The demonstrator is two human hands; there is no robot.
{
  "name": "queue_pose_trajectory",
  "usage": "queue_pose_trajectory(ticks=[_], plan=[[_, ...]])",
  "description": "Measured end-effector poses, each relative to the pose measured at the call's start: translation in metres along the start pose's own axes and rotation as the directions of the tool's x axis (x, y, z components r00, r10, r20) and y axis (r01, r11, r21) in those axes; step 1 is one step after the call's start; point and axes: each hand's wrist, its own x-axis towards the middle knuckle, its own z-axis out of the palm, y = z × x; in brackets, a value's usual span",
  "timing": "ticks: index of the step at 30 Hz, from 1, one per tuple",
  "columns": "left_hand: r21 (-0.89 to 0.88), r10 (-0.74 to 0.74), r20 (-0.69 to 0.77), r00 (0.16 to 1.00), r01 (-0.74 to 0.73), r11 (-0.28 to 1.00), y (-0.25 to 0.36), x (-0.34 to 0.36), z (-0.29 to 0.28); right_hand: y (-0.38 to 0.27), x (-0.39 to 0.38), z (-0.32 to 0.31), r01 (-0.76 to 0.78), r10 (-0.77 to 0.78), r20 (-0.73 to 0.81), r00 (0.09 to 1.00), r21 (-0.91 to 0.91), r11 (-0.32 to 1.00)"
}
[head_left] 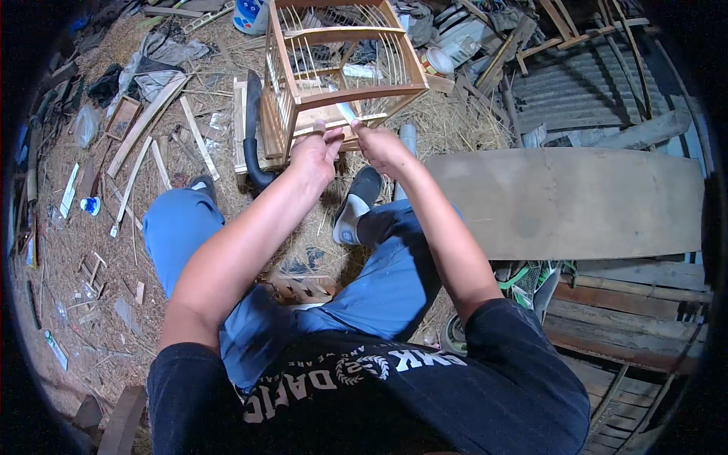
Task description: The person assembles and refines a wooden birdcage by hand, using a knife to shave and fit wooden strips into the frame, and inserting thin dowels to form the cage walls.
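Seated person with a wooden birdcage frame (pixel 341 68) propped on the straw-covered floor (pixel 91 227) just ahead of the knees, within reach. Left hand (pixel 315 155) and right hand (pixel 379 148) each pinch one thin sliver (pixel 345 110), holding it against the cage's lower rail

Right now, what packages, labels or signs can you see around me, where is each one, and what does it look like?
Tub: top edge, left of the wooden cage; round, white with a blue label.
Can: right of the cage; round, white lid, orange rim.
Small bottle: on the ground, far left; white with a blue cap.
No signs or screens.
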Motion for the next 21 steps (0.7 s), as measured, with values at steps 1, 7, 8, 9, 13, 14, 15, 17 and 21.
queue_pose_trajectory(ticks=[1,7,8,9,13,14,15,17,21], plan=[[0.002,0.002,0.016,1.0,-0.002,1.0,0.001,-0.001,0.0,-0.002,-0.001,0.001,0.0,0.0,0.0,1.0,0.0,1.0],[0.065,0.03,0.012,0.999,-0.031,0.997,0.007,-0.012,0.007,0.0,0.003,0.004,0.142,-0.181,-0.13,0.975,-0.26,0.955],[0.055,0.029,-0.026,0.999,-0.027,0.998,0.007,-0.013,0.007,0.001,0.006,0.004,0.117,-0.154,-0.123,0.98,-0.27,0.956],[0.045,0.027,-0.065,0.998,-0.024,0.999,0.008,-0.015,0.008,0.003,0.008,0.005,0.092,-0.128,-0.115,0.985,-0.282,0.955],[0.008,0.06,-0.062,0.996,-0.06,0.998,-0.001,-0.017,0.011,0.043,0.032,-0.012,0.179,-0.244,-0.291,0.925,-0.232,0.956],[-0.026,0.051,-0.081,0.995,-0.054,0.998,0.002,-0.017,0.008,0.038,0.024,-0.01,0.172,-0.243,-0.296,0.924,-0.246,0.954],[-0.025,0.058,-0.089,0.994,-0.061,0.998,0.005,-0.016,0.004,0.032,0.018,-0.007,0.165,-0.242,-0.302,0.922,-0.26,0.952],[0.015,0.084,-0.027,0.996,-0.084,0.996,0.009,-0.025,0.004,0.028,0.012,-0.006,0.169,-0.26,-0.306,0.916,-0.293,0.941],[0.042,0.075,-0.039,0.996,-0.073,0.996,0.007,-0.015,-0.001,0.031,0.019,-0.01,0.127,-0.184,-0.29,0.939,-0.203,0.971]])
